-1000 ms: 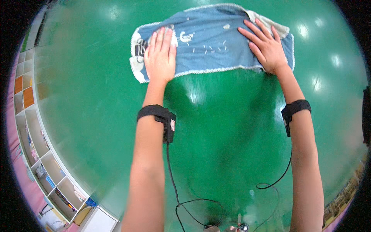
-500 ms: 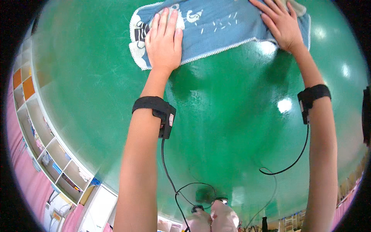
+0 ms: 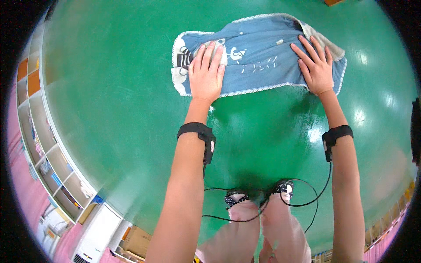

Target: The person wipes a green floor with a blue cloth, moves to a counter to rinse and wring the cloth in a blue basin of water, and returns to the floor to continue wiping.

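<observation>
A blue cloth with a white scalloped edging and pale cartoon prints lies spread on the green floor. Flat on its left part, over a printed figure, rests my left hand, fingers stretched upward. My right hand presses on the right end with its fingers spread. Beside that hand the cloth is rumpled, and its upper right corner folds over to show a beige underside. Both palms face down, and neither hand grips anything.
Cubby shelves with folded items line the left side. Below them stand a white appliance and a cardboard box. My dotted shoes are at the lower middle, where a black cable loops from my wrist straps.
The cloth and both hands sit lower in view, and the cloth's far edge now shows. My hands are somewhat closer together, still on the cloth. My shoes and legs have come further into view.
</observation>
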### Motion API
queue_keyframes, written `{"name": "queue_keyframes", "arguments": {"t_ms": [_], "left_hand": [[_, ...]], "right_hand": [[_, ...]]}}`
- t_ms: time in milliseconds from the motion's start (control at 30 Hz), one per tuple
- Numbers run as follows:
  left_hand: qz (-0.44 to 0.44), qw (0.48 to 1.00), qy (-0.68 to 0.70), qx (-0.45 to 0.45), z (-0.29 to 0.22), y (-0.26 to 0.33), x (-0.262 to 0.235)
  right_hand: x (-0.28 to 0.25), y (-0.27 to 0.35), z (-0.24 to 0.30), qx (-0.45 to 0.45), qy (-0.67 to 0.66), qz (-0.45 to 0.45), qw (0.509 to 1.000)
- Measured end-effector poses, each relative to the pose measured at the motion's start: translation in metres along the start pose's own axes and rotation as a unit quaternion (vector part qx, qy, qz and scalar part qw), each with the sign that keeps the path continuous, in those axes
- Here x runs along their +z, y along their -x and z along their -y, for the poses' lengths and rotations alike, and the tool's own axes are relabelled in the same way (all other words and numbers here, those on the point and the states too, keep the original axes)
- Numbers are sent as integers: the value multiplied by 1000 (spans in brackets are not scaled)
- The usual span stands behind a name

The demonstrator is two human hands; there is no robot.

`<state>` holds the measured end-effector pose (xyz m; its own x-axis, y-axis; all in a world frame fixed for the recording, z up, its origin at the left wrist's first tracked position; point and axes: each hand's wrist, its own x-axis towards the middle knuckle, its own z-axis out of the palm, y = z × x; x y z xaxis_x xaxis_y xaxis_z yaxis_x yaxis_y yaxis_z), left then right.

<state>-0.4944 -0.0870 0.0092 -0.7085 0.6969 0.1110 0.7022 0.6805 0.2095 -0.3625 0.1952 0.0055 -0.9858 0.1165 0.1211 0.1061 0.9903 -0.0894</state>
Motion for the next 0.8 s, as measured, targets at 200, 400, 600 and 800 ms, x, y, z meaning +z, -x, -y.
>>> {"name": "queue_keyframes", "arguments": {"t_ms": [200,400,600,800], "left_hand": [[-35,999,-25,-23,-12,-3,-20],[230,972,0,-54,-25,40,-80],[351,905,147,-189,-56,120,-191],[229,935,221,-154,-58,144,-351]], "right_hand": [[-3,0,22,49,50,-29,997],[-54,2,64,101,3,222,970],[-182,62,108,-76,-122,473,869],[-312,92,145,100,-369,433,816]]}}
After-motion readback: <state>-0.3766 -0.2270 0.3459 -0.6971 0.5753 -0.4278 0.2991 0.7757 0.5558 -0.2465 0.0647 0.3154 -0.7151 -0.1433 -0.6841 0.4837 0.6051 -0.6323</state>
